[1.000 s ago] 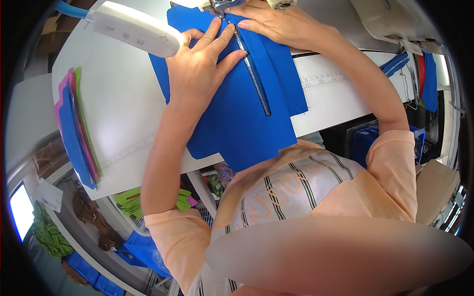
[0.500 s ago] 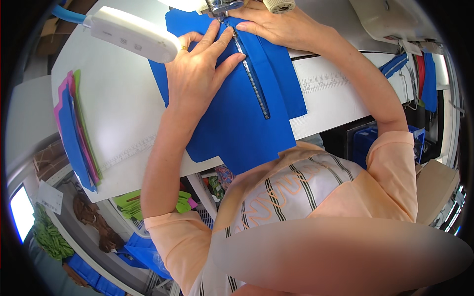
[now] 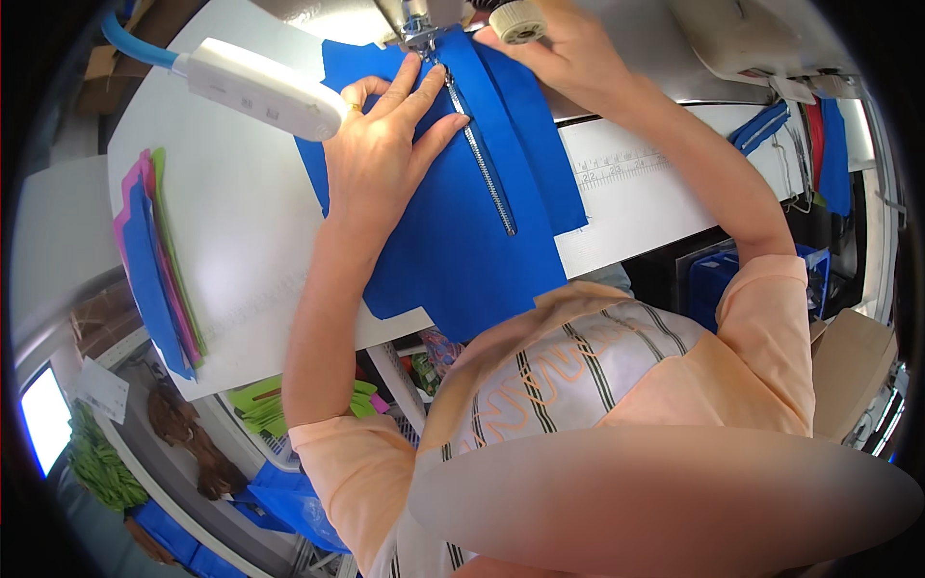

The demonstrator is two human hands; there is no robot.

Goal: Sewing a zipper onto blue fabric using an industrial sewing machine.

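A blue fabric piece (image 3: 453,260) lies under the sewing machine's presser foot (image 3: 422,40) and hangs over the table's near edge. A zipper with silvery teeth (image 3: 485,169) runs down it from near the foot. My left hand (image 3: 381,135) presses flat on the fabric left of the zipper, fingers spread, with index and middle fingertips close to the foot and the thumb at the zipper's edge. Raised at the machine's right side, my right hand (image 3: 568,58) is off the fabric. Its thumb points left beneath the pale dial (image 3: 517,21), which partly hides the fingers.
A white lamp head (image 3: 260,89) on a blue neck juts over the table's left side. Pink, blue and green fabric pieces (image 3: 154,260) are stacked at the left edge. Printed rulers (image 3: 621,169) mark the white tabletop (image 3: 236,202). Blue fabric strips (image 3: 761,127) lie at the right.
My right hand has lifted off the fabric and moved up and right to beside the dial. My left hand stays on the fabric beside the zipper. The whole view has shifted slightly.
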